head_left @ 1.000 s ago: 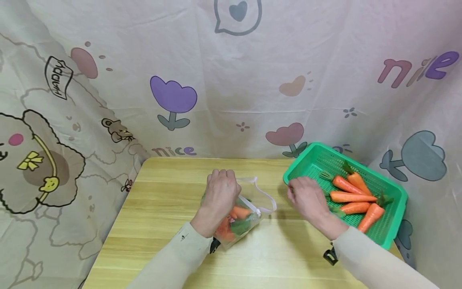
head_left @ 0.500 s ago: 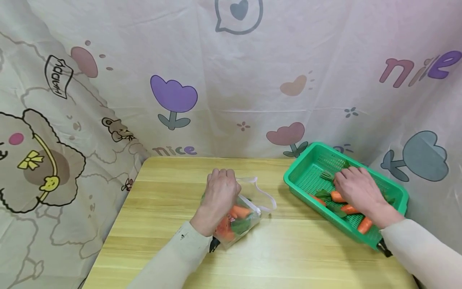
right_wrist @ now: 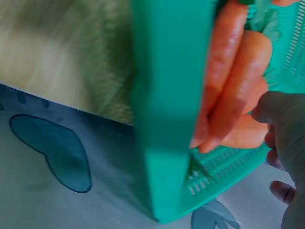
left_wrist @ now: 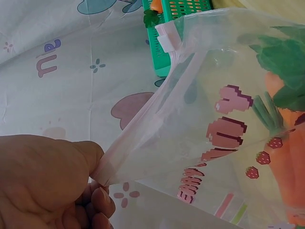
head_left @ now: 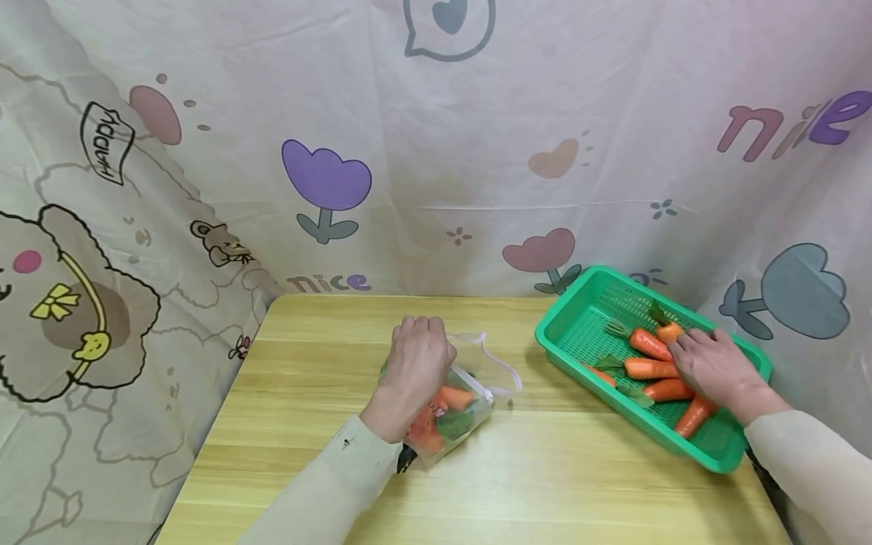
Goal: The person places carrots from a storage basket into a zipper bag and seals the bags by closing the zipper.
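Observation:
My left hand (head_left: 415, 367) pinches an upper corner of a clear zip bag (left_wrist: 190, 114) with a white slider and pink and strawberry prints. Carrots (left_wrist: 288, 176) with green tops show through its side, and its mouth gapes partly open in the head view. Over at the right, my right hand (head_left: 715, 367) is inside a green plastic basket (head_left: 620, 409), close over several carrots (head_left: 650, 369) with leafy tops. Its fingertips are right at an orange carrot (head_left: 671, 333) near the back wall. In the right wrist view its thumb and fingers are spread apart with nothing between them.
The wooden table (head_left: 531, 484) carries both the bag and the basket, which stands at its right edge. A printed curtain (head_left: 436, 174) hangs close behind the table and along both sides.
My right hand has moved right from the basket's near-left rim to above the carrots, then slightly further right across them. The left hand and the bag stay in place.

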The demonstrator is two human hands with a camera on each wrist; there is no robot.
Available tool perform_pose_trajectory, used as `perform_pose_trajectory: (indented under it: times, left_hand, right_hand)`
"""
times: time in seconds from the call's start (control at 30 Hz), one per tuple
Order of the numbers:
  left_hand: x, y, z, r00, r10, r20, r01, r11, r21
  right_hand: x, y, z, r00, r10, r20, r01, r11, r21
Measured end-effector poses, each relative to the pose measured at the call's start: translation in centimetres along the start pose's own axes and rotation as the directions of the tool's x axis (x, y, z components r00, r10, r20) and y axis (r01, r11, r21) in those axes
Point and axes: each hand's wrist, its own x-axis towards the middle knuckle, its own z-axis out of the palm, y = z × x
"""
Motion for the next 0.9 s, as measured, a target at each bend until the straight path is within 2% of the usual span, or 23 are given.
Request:
perform_pose_trajectory:
  times: [0.47,0.7,0.9]
  left_hand:
    - [0.1,0.0,0.1,1.000,-0.004,0.007,0.004,1.000,-0.010]
    - [0.3,0.0,0.1,1.000,-0.013,0.015,0.014,0.999,-0.033]
    - [0.3,-0.2,0.2,0.999,-0.019,0.049,0.021,0.999,-0.041]
  right_hand:
    - [-0.1,0.5,2.7,0.996,0.023,0.084,-0.023,1.000,-0.012]
    - [-0.4,0.9,3.2,0.998,0.025,0.055,-0.026,1.000,0.010]
    - [-0.3,1.1,3.3,1.000,-0.005,-0.009,0.005,1.000,0.010]
